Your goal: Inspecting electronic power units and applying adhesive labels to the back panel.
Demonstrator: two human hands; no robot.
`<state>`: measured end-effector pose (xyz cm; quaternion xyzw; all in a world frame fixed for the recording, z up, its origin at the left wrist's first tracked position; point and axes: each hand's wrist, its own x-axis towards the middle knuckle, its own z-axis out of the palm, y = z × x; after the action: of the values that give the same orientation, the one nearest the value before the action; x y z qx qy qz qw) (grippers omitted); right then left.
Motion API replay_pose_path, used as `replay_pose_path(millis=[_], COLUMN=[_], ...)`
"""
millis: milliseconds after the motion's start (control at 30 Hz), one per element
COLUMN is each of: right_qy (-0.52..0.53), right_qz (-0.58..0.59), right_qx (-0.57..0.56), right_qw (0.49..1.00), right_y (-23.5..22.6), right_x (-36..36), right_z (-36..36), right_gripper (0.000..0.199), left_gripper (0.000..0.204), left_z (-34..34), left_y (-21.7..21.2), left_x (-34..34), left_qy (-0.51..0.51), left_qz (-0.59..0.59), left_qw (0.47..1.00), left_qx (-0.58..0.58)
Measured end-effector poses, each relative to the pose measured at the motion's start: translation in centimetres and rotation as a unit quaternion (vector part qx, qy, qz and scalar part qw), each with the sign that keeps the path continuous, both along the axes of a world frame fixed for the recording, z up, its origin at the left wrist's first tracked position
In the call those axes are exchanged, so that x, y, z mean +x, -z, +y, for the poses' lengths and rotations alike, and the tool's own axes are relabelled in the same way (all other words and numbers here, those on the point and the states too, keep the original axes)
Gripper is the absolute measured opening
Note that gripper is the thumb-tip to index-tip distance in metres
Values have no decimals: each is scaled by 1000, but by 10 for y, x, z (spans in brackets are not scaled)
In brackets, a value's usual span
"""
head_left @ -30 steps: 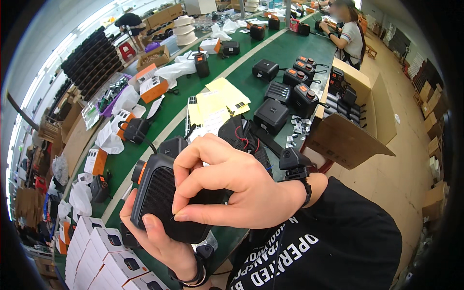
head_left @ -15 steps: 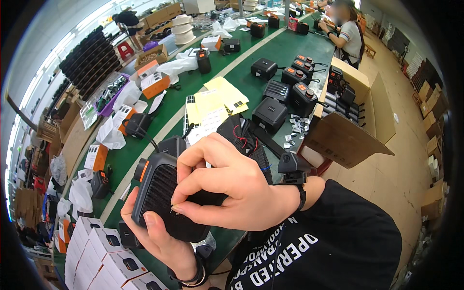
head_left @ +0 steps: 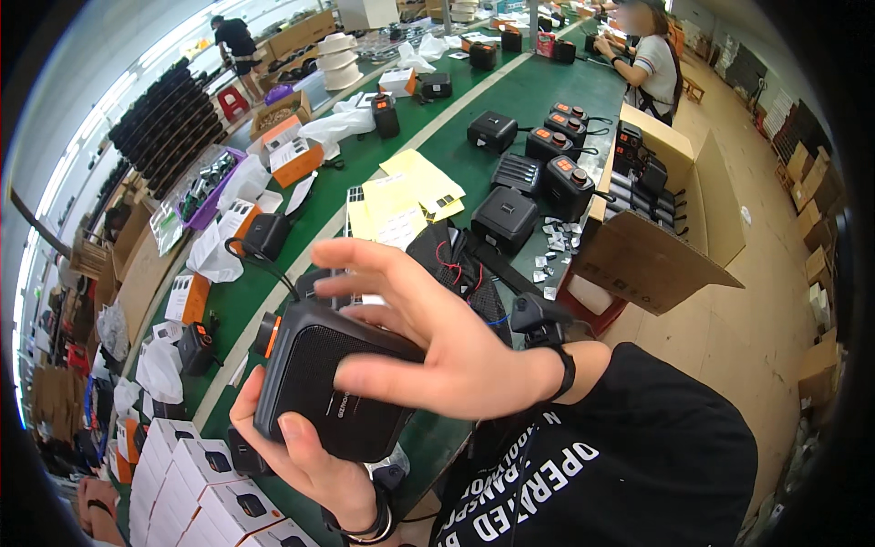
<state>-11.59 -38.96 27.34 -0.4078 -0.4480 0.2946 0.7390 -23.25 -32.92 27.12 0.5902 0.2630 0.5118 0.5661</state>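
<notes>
My left hand (head_left: 314, 460) grips a black portable speaker (head_left: 305, 374) from below, its thumb against the lower part of the mesh front. An orange-ringed knob (head_left: 267, 335) sticks out on the speaker's left side, and a loop strap (head_left: 260, 257) rises from its top. Over the mesh, my right hand (head_left: 442, 333) is spread, with its thumb lying across the front and its other fingers raised above the top edge. The thumb is blurred by motion. Part of the speaker's right side is hidden by this hand.
Yellow sheets (head_left: 415, 187) lie beyond the speaker on the green table (head_left: 437, 137). Several black speakers (head_left: 567, 182) stand to the right, beside an open cardboard box (head_left: 652, 260). White boxes (head_left: 214, 460) are stacked at lower left. A co-worker (head_left: 652, 64) sits at the far right.
My right hand has gone from a pinch at the speaker's front to spread fingers. The mesh front is more exposed, and the left hand still holds the speaker.
</notes>
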Motion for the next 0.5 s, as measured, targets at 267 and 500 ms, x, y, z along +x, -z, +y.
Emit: replay_pose_path(millis=[267,500], right_qy=[-15,-178], right_qz=[-64,210], right_qx=[-56,-65], right_qw=[996,959], right_y=[3,23], right_x=[4,26], right_z=[2,14], right_gripper=[64,48], left_gripper=[51,45], left_z=[-3,23], left_y=[4,13], left_x=[3,-4], left_qy=[-20,69], left_qz=[46,-72], left_qw=[997,966], left_qx=[52,-239])
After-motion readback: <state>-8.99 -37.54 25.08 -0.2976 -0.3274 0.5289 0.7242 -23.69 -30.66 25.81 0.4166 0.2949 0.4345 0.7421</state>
